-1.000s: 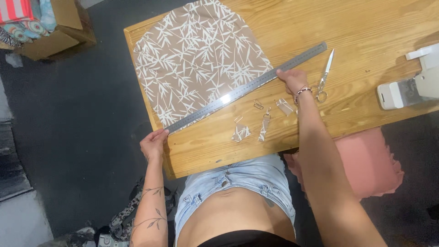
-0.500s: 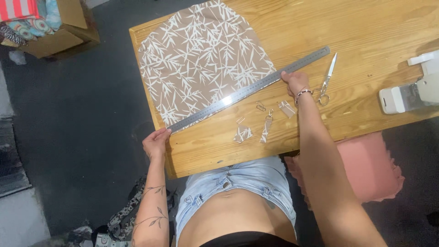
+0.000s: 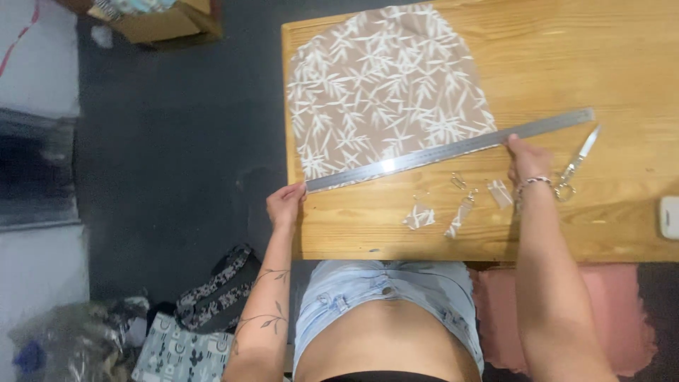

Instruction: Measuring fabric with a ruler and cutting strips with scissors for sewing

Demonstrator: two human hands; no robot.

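Observation:
A long steel ruler (image 3: 453, 148) lies slanted across the lower edge of a brown fabric piece with a white leaf print (image 3: 385, 88) on a wooden table (image 3: 566, 64). My left hand (image 3: 284, 204) grips the ruler's left end at the table's left edge. My right hand (image 3: 527, 157), with a bracelet at the wrist, presses on the ruler near its right end. Scissors (image 3: 576, 163) lie just right of that hand.
Small clear clips and fabric scraps (image 3: 453, 209) lie on the table below the ruler. A white device (image 3: 670, 216) sits at the right edge. A pink stool (image 3: 622, 311) stands below the table. Bags (image 3: 184, 332) and a cardboard box (image 3: 148, 21) rest on the dark floor.
The view has shifted so the table sits further right. Both hands have stayed on the ruler, which lies at about the same slant along the fabric's lower edge.

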